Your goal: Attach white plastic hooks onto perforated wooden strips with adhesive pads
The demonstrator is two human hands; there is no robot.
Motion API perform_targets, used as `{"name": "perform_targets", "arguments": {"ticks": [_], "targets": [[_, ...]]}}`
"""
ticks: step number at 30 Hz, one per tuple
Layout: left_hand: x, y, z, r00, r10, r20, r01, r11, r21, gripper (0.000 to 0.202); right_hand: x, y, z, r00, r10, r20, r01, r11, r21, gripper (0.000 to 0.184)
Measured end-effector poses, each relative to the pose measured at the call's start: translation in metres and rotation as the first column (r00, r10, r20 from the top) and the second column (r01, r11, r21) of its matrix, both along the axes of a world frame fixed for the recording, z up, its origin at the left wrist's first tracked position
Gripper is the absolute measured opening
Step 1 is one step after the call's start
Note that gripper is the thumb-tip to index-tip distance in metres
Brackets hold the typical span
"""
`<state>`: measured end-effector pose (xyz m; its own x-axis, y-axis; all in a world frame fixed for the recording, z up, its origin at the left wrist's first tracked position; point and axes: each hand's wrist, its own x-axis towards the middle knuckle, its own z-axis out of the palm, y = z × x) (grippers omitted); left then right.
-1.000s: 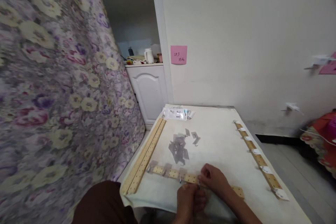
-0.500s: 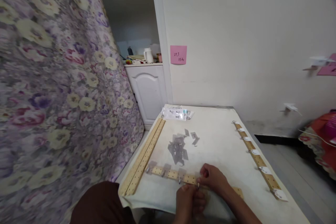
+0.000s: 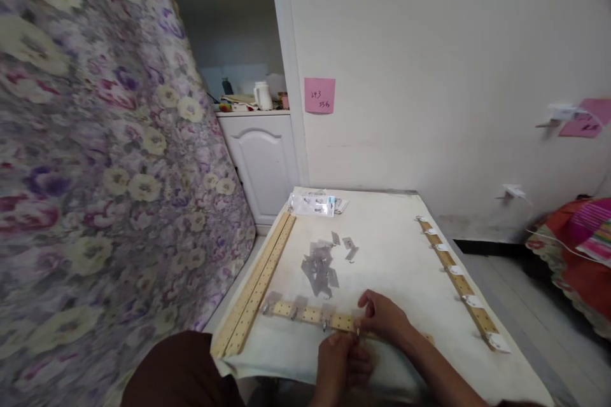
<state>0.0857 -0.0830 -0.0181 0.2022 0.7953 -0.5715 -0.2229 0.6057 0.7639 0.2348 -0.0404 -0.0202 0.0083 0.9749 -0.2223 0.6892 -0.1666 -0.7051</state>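
Note:
A narrow wooden strip with rows of holes (image 3: 309,315) lies crosswise near the table's front edge. Clear square pieces with metal hooks are spaced along it, one hook (image 3: 325,325) just left of my hands. My left hand (image 3: 338,359) is closed below the strip, its fingertips at another metal hook (image 3: 358,332). From the right, my right hand (image 3: 386,318) reaches over the strip, thumb and fingers bent in at that same hook; the exact contact is partly hidden. Beyond the strip is a pile of grey see-through hook pieces (image 3: 319,267), with a few loose ones (image 3: 350,246) beside it.
Two long perforated wooden strips (image 3: 260,283) lie along the table's left edge. Another strip (image 3: 458,280) on the right bears several white-backed hooks. Clear packaging (image 3: 312,205) sits at the far edge. A floral curtain (image 3: 119,172) hangs left; a wall stands behind.
The view has shifted slightly, so the scene sits a little further left. My right hand's fingers have lifted and opened a little; my left hand stays at the same hook.

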Motion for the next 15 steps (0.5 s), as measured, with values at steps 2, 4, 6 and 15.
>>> {"name": "perform_targets", "arguments": {"ticks": [2,4,6,15], "targets": [[-0.001,-0.001,0.001,1.0,-0.013,-0.018,0.013,1.0,0.007,0.02,-0.001,-0.001,-0.003,1.0,0.006,-0.014,-0.006,1.0,0.019,0.033],[-0.001,-0.001,0.001,0.999,-0.015,-0.033,0.016,1.0,0.012,0.019,0.002,-0.002,-0.004,0.997,0.026,-0.075,-0.023,0.999,0.036,0.035],[-0.001,-0.001,-0.001,0.999,-0.015,-0.037,0.016,1.0,0.016,0.018,0.009,-0.004,-0.001,0.984,0.029,-0.174,-0.013,0.996,0.094,0.033],[-0.005,-0.002,-0.003,1.0,-0.008,-0.024,0.009,0.999,0.05,0.028,0.06,-0.01,0.019,0.933,-0.201,-0.298,0.294,0.904,0.31,0.02]]}}
